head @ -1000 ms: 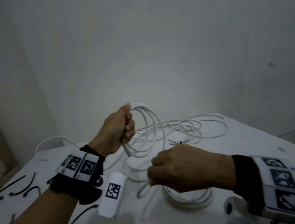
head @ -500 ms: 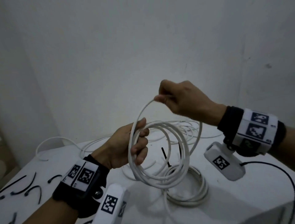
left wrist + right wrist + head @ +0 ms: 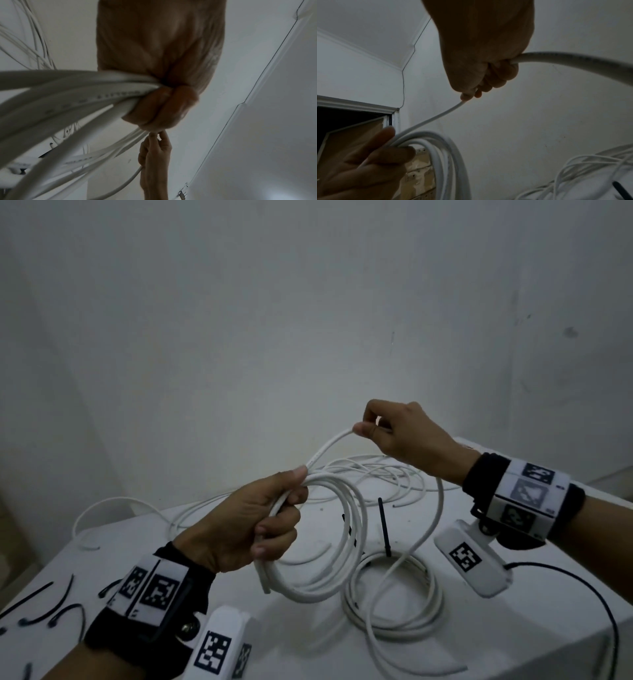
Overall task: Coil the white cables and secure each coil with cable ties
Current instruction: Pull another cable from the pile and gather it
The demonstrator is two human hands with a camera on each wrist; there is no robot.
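Coiling in progress: both my hands hold the same white cable above the table.

My left hand [image 3: 239, 525] grips the stacked loops of the coil [image 3: 318, 546], fingers curled round the bundle, thumb on top. My right hand [image 3: 404, 436] pinches the free run of cable [image 3: 329, 448] between thumb and forefinger, raised above and right of the coil. A second coil [image 3: 394, 597] lies flat on the table [image 3: 513, 628] with a black cable tie [image 3: 383, 525] standing at its far edge. Loose cable [image 3: 394, 474] lies tangled by the wall; spare ties [image 3: 65, 607] lie at the table's left edge. No containers are in view.
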